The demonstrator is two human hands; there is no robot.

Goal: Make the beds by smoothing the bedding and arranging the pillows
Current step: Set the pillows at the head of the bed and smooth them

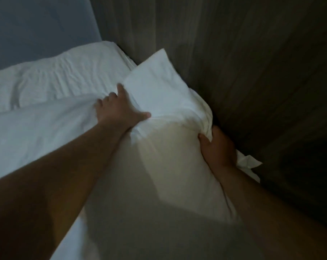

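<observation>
Pillow [168, 151] in a white case, held up in both hands over the right edge of the bed, close to the curtain [243, 62]. Left hand [119, 111] clamps the pillow's left edge, thumb dug into the near face and fingers spread along the left side above the duvet [37, 132]. Right hand [218, 149] grips the right edge with a bunch of case fabric gathered under the thumb. A loose white flap, likely the case's open end, sticks out past that hand. Both grips look full and firm. Frame is dim and a bit blurred, so finger detail on the right hand is poor.

Long axis of the pillow runs away from the person, far corner pointing at the gap between bed and curtain. A 2nd pillow [65, 72] lies flat at the head end against the grey-blue headboard [37, 25], up and left of both grips. Left hand is the nearer 1 to it.

Judgement: the step in hand is placing this pillow at the head. It likely needs swinging left and turning so its long axis runs along the headboard, on or beside the 2nd pillow. Duvet looks creased, smoothing not yet done.
</observation>
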